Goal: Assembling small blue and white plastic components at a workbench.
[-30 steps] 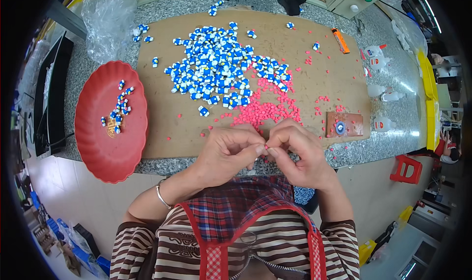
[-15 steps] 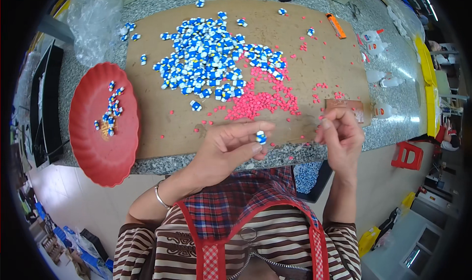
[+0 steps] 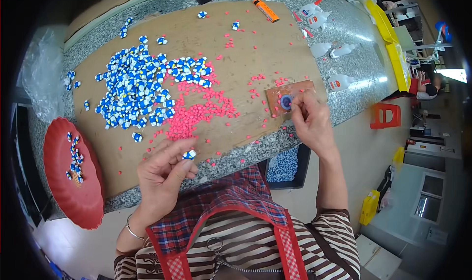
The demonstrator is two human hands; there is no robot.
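My left hand (image 3: pixel 164 174) pinches a small blue-and-white figure (image 3: pixel 189 154) between thumb and forefinger, held just in front of the table edge. My right hand (image 3: pixel 310 119) reaches out to the right, its fingertips pinched together at a small brown card (image 3: pixel 300 89) that carries a round blue spot (image 3: pixel 286 101); whether something tiny sits between those fingers I cannot tell. On the brown mat (image 3: pixel 255 49) lie a large heap of blue-and-white figures (image 3: pixel 135 91) and a spread of small pink pieces (image 3: pixel 194 115).
A red plate (image 3: pixel 73 191) with several blue-and-white figures sits at the left table edge. White glue bottles (image 3: pixel 327 49), an orange lighter (image 3: pixel 266 10) and yellow trays (image 3: pixel 388 34) lie to the right. A dark bin (image 3: pixel 285 167) stands under the table; a red stool (image 3: pixel 386 115) is on the floor.
My hands were together at the table edge; they have parted. My right hand moved right to the brown card, while my left stays near my body holding the figure.
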